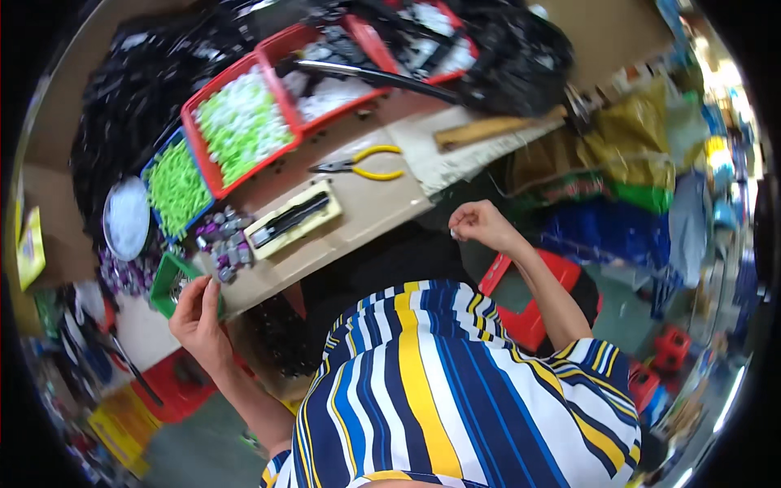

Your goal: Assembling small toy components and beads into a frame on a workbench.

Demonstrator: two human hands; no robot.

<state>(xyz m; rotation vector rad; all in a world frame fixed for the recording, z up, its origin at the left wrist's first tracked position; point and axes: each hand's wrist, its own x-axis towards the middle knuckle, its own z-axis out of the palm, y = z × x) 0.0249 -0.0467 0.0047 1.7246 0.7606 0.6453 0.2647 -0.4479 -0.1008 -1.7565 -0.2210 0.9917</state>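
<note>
My left hand [198, 315] is at the near rim of a small green tray [165, 281], which holds small parts. Its thumb and fingers are drawn together, and whatever lies between them is hidden. Out past the table's front edge, my right hand [482, 225] is closed in a pinch, with a tiny whitish piece at the fingertips, too small to name. A cream block fixture [255, 230] with a dark slotted strip [291, 220] rests on the table between the hands. Loose purple and grey parts [228, 248] are heaped beside the green tray.
Yellow-handled pliers [376, 172] lie behind the fixture. Farther back stand a blue bin [210, 175] of green parts, a red bin [294, 145] of green and white parts, and a white bowl [108, 213]. Black plastic bags [521, 57] and a wooden stick [496, 132] are at the back right.
</note>
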